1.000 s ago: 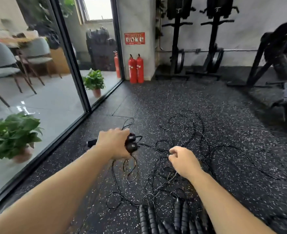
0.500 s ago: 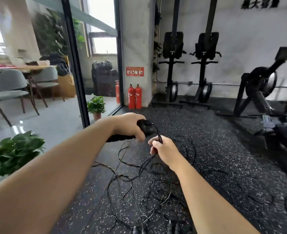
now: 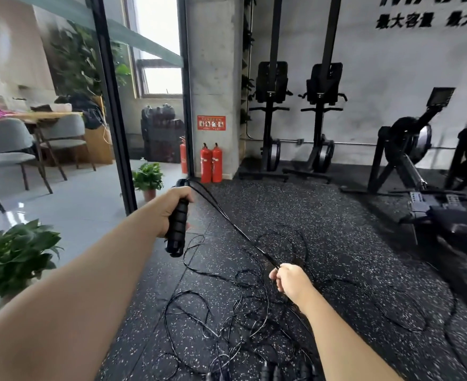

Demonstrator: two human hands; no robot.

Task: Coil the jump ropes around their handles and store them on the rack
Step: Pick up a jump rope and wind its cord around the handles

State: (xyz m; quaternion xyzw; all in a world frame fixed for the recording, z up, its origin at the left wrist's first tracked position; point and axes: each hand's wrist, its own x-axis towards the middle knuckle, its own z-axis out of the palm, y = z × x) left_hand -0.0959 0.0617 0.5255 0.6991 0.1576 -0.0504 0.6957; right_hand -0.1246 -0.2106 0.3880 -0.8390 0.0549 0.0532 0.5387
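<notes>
Gripping the black ribbed handles [image 3: 178,225] upright and raised over the floor, the left hand [image 3: 173,209] has its fingers curled tight round them. From their top a thin black cord [image 3: 228,220] runs taut, slanting down to the right hand [image 3: 290,280], which pinches it. Below, on the speckled rubber floor [image 3: 323,215], lies a tangle of thin black ropes [image 3: 235,323] in loose loops, and more handles [image 3: 271,371] show blurred at the bottom edge.

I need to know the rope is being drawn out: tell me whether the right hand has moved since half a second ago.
Yes. The right hand has drawn back toward the person, away from the left hand, pulling the cord taut over the tangle on the floor.
</notes>
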